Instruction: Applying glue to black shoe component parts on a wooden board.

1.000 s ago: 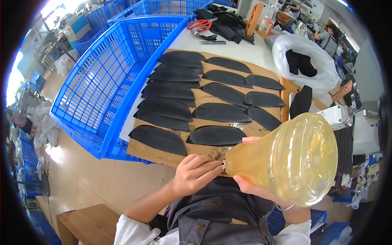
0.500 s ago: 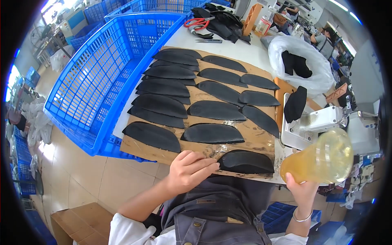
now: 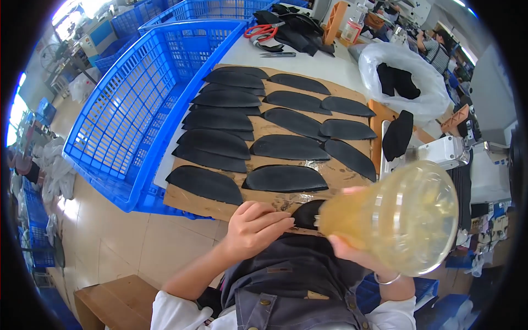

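Note:
My right hand point(image 3: 352, 254) grips a clear plastic bottle point(image 3: 385, 217) of yellowish liquid. The bottle is tilted, its narrow end over the nearest black curved pad point(image 3: 306, 214) and covering much of it. I cannot tell whether the tip touches the pad. With fingertips pressed together, my left hand point(image 3: 257, 228) is at that pad's left end, at the cardboard's front edge. More black half-moon pads point(image 3: 286, 178) lie in columns on the brown cardboard point(image 3: 203, 208), some overlapping at the left.
A large blue plastic crate point(image 3: 129, 187) stands along the left. Red-handled scissors point(image 3: 263, 33) and small snips point(image 3: 278, 54) lie at the back near black scraps point(image 3: 297, 36). On the right are a plastic bag point(image 3: 379, 58) holding black pieces and a white sewing machine point(image 3: 440, 153).
My right hand has brought the bottle leftward from beside the table edge to over the nearest pad, tilting it further. My left hand has stayed at the pad's left end.

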Demonstrator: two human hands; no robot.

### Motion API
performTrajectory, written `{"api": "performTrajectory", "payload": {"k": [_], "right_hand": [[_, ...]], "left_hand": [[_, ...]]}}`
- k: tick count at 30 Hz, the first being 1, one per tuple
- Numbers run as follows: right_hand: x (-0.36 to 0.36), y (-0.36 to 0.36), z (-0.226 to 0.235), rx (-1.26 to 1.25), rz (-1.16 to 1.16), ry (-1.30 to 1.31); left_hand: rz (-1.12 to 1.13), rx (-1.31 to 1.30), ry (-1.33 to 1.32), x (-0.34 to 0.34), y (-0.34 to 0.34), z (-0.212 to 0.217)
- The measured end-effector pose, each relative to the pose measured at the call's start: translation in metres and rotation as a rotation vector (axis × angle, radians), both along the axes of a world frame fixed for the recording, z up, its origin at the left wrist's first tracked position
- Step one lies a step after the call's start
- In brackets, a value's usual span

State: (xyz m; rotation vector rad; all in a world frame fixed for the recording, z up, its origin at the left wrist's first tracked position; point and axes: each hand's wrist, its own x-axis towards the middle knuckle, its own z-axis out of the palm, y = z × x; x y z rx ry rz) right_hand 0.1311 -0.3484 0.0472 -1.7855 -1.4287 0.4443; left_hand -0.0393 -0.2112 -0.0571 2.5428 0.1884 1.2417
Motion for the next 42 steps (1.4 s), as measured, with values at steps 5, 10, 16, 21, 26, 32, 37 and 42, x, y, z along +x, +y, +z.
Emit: {"api": "performTrajectory", "payload": {"k": [5, 10, 16, 21, 26, 32, 37, 42], "right_hand": [[0.052, -0.076, -0.01, -0.108, -0.228, -0.255], [0.088, -0.119, -0.025, 0.292, -0.565, -0.056], [0.083, -0.11, -0.057, 0.709, -0.519, 0.64], [0.074, -0.099, -0.069, 0.871, -0.251, 1.259], [0.076, -0.109, -0.085, 0.751, -0.24, 1.225], [0.072, -0.1, -0.077, 0.862, -0.128, 1.41], [0.075, -0.101, -0.085, 0.75, 0.005, 1.536], [0.065, -0.091, -0.086, 0.765, 0.06, 1.673]], "left_hand": [[0.03, -0.011, 0.006, 0.0, -0.001, 0.005], [0.043, 0.05, 0.114, 0.005, -0.005, 0.027], [-0.186, -0.012, 0.251, 0.055, -0.025, 0.066], [-0.33, -0.038, 0.555, 0.104, -0.031, 0.067], [-0.335, 0.024, 0.602, 0.11, -0.035, 0.068], [-0.329, 0.029, 0.537, 0.104, -0.035, 0.076], [-0.277, -0.074, 0.476, 0.104, -0.033, 0.067], [-0.248, -0.195, 0.387, 0.107, -0.032, 0.067]]}}
